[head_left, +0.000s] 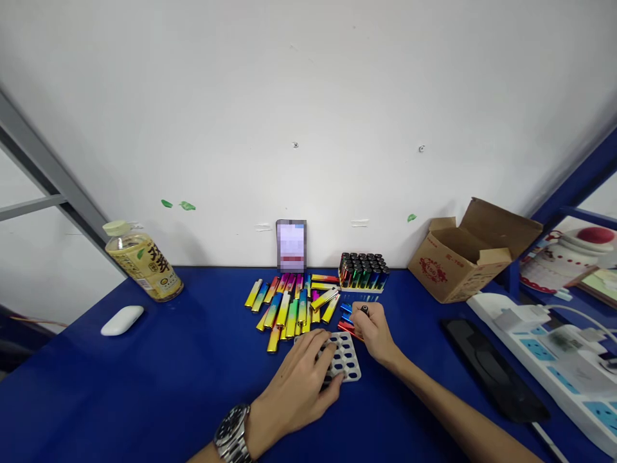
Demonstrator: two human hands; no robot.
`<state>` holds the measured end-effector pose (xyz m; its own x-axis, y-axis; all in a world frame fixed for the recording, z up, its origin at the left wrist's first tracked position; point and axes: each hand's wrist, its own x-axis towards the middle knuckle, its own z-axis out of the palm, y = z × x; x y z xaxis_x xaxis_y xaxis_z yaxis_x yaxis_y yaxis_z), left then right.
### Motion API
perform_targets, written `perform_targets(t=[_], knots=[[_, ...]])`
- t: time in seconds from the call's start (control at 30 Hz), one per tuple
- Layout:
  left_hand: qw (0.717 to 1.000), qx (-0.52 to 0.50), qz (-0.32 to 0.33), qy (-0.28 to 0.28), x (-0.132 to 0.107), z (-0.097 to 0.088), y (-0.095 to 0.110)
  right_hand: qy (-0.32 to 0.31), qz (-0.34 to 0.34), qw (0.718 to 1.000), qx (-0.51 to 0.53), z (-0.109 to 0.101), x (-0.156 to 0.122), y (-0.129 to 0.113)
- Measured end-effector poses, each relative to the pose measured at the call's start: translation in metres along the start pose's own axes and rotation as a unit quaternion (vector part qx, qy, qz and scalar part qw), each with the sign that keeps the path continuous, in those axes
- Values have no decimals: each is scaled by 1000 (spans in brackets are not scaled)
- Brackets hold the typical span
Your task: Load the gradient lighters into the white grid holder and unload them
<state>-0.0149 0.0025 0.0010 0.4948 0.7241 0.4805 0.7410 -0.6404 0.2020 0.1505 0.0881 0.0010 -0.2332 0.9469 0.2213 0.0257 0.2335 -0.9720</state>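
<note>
A white tray with rows of oval holes [348, 361] lies on the blue table. Across its left part is my left hand [301, 379], fingers bent over the top and thumb at the near edge, holding it. My right hand [373, 329], just beyond the tray's right corner, is closed around a lighter [365, 310] whose dark end sticks up; most of it is hidden by the fingers. Red lighters [348, 329] and blue lighters [346, 309] lie beside that hand. Many two-tone metallic lighters [291, 315] are heaped beyond the tray.
Black-topped lighters [364, 273] stand upright in a rack near the wall. A phone [292, 247] leans there. An open cardboard box [443, 273], a black phone [491, 370] and a power strip [544, 370] are at right; a bottle [147, 263] and white case [122, 320] at left.
</note>
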Motion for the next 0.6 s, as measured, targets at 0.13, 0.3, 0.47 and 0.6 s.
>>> perform_targets(t=[0.13, 0.3, 0.47, 0.6], knots=[[998, -1, -7, 56, 2, -2, -3, -7, 14, 1000, -18, -2, -1, -2], [989, 19, -32, 143, 6, -6, -11, 9, -2, 999, -44, -1, -2, -6], [986, 29, -36, 161, 7, -9, -18, 5, -9, 998, -56, -1, -3, -6], [987, 65, -33, 144, 6, -11, -17, 6, -9, 998, -64, -2, -4, -7]])
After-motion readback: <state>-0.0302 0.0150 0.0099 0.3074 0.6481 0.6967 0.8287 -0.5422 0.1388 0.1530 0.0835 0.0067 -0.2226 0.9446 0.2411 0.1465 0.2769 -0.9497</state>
